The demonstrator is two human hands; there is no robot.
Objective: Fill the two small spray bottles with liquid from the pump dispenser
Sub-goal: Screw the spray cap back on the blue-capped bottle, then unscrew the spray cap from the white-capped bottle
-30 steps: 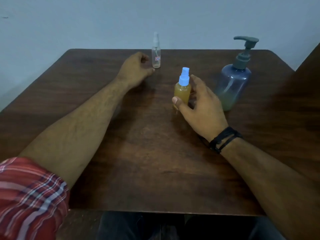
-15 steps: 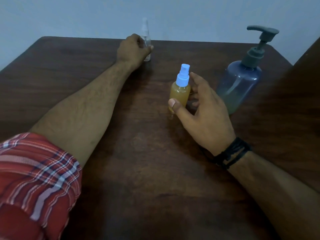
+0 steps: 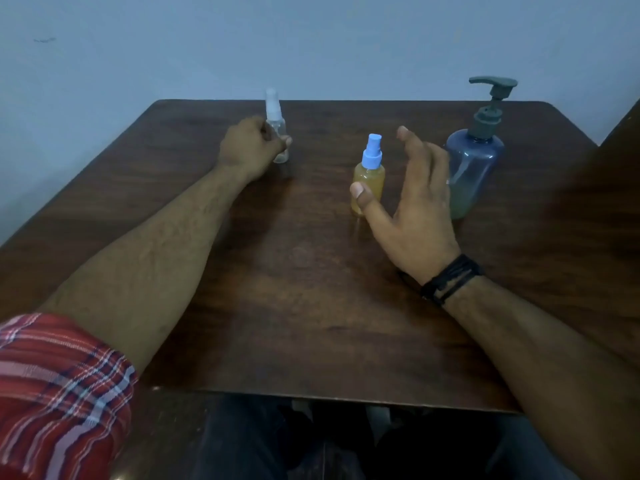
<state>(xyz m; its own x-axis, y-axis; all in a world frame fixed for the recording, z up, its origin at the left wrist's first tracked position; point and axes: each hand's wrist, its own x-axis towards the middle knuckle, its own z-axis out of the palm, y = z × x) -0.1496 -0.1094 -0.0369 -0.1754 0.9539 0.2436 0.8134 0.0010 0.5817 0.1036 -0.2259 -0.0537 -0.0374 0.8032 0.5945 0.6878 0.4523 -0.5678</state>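
Observation:
A small clear spray bottle [image 3: 273,110] stands at the back of the table, and my left hand [image 3: 247,147] is closed around its lower body. A small orange-filled spray bottle [image 3: 370,180] with a light blue sprayer stands upright mid-table. My right hand [image 3: 415,209] is beside it with the fingers spread and lifted off. Only the thumb tip lies against the bottle's front. The blue-grey pump dispenser [image 3: 474,168] with a grey pump head stands just right of my right hand, with some liquid in its lower part.
Everything rests on a dark wooden table [image 3: 294,306] set against a pale blue wall. The table's near edge is just above my lap. A dark surface rises along the right side.
My left hand has closed around the clear bottle, which it was only beside a second ago. My right hand's fingers have opened away from the orange bottle.

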